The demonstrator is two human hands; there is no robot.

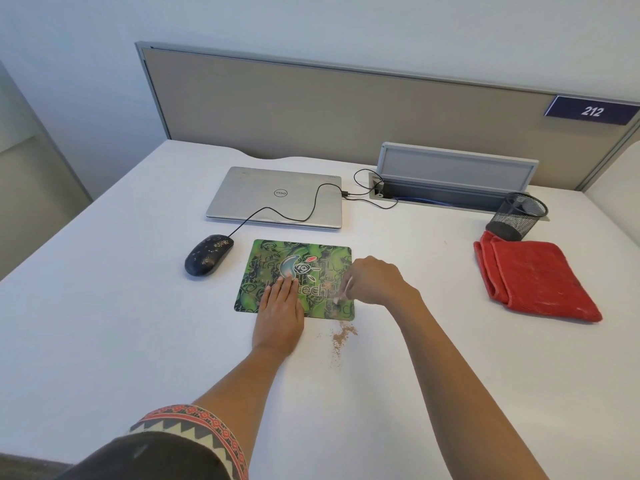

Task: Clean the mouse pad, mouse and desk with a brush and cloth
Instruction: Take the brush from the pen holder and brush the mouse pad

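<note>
The mouse pad (270,258) was seen in the head view lying flat on the tabletop (138,323), just right of the mouse (207,254). It was judged thin, light, flexible and apt to slide, so best pinned flat rather than lifted. The left hand (278,313) was laid across its near edge, fingers straight and pressing. The right hand (377,282), over the pad's near right corner, was curled round a small brush (343,292), with loose grit (341,336) lying just off that edge.

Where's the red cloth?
In the head view, the cloth lies folded at the right of the desk, just in front of the mesh cup.
</note>
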